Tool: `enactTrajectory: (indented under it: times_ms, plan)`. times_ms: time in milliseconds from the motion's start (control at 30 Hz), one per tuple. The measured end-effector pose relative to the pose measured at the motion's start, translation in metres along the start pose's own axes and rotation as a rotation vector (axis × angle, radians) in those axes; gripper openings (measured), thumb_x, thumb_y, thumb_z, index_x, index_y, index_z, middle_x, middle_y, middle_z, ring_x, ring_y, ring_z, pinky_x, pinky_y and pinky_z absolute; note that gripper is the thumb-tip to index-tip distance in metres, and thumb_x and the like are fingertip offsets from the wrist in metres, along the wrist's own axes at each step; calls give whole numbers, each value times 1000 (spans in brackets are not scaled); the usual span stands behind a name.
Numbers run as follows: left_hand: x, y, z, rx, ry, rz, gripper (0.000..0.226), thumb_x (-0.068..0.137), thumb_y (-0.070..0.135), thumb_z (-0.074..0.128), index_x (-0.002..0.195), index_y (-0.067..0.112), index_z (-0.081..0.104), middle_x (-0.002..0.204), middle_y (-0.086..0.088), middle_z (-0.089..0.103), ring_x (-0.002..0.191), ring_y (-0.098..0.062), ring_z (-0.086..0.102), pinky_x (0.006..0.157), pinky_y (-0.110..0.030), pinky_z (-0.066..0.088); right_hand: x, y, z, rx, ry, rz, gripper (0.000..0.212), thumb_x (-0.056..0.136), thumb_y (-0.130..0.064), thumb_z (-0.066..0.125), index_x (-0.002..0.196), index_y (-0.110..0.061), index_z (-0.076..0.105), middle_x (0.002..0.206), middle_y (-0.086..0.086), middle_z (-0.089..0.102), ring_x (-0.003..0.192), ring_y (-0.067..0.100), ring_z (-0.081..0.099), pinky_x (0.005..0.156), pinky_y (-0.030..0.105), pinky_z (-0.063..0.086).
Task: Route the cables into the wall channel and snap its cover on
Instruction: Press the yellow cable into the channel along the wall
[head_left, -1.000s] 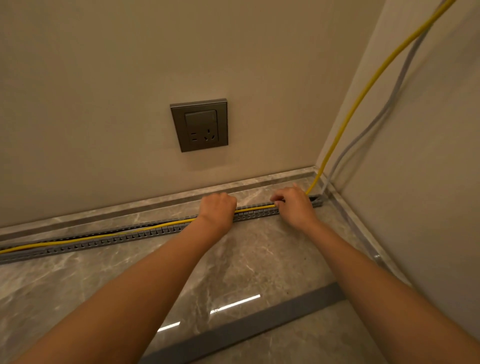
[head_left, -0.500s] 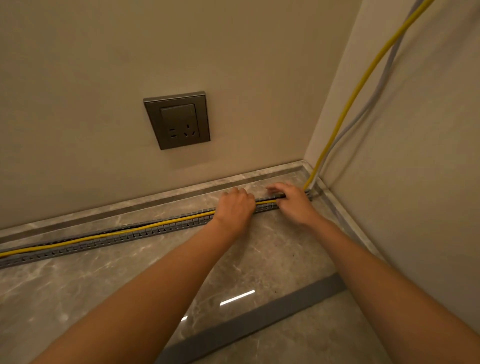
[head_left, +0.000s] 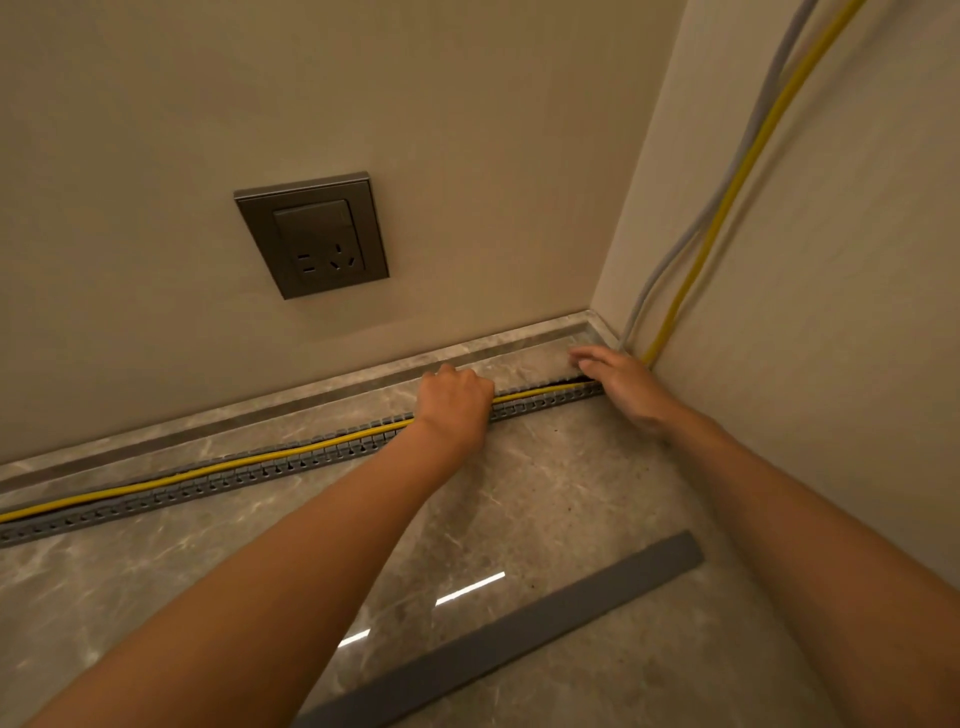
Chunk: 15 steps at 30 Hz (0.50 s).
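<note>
Two hands (head_left: 454, 402) (head_left: 621, 387) on one channel (head_left: 218, 480) — two cables (head_left: 727, 202) (head_left: 675, 249), one cover (head_left: 519, 634)

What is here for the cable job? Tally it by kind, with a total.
Cables: 2, the yellow cable and the grey cable
Slotted channel: 1
Loose cover strip: 1
Wall socket: 1
Total: 5
</note>
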<state>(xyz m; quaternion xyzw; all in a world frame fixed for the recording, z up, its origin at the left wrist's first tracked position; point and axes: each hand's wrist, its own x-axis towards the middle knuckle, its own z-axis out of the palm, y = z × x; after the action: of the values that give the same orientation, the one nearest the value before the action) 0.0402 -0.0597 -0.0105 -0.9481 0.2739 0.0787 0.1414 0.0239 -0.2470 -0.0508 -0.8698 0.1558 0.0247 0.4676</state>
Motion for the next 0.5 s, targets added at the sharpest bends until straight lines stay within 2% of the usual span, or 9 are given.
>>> enactTrajectory:
  times_ms: [167, 300, 433, 500]
  plan:
    - [-1, -3, 0, -63, -19, -13, 32, 95, 7, 49, 127, 7, 50, 132, -13, 54, 123, -30, 53, 97, -37, 46, 1, 1, -3, -119, -3, -49, 33, 95, -6, 44, 126, -6, 55, 135, 14, 55, 127, 25, 47, 110, 31, 30]
    - [-3, -7, 4, -121, 59, -16, 38, 92, 6, 54, 129, 5, 44, 133, -14, 49, 122, -31, 49, 95, -38, 46, -3, 7, 2, -328, -13, -195, 29, 94, 0, 44, 118, 1, 61, 128, 16, 60, 123, 28, 50, 116, 38, 21]
    - [-1, -6, 9, -131, 40, 45, 38, 94, 21, 53, 128, 6, 47, 132, -13, 49, 123, -30, 47, 97, -38, 43, -4, 12, 2, -279, 31, -264, 25, 90, 2, 52, 111, 2, 66, 123, 19, 64, 119, 31, 55, 106, 34, 34]
    - [0, -3, 10, -135, 21, 38, 32, 97, 20, 49, 125, 6, 51, 128, -13, 53, 119, -30, 52, 93, -39, 45, -3, 14, 0, -235, 38, -233, 26, 89, 0, 55, 112, 0, 66, 127, 19, 61, 123, 29, 53, 105, 27, 32]
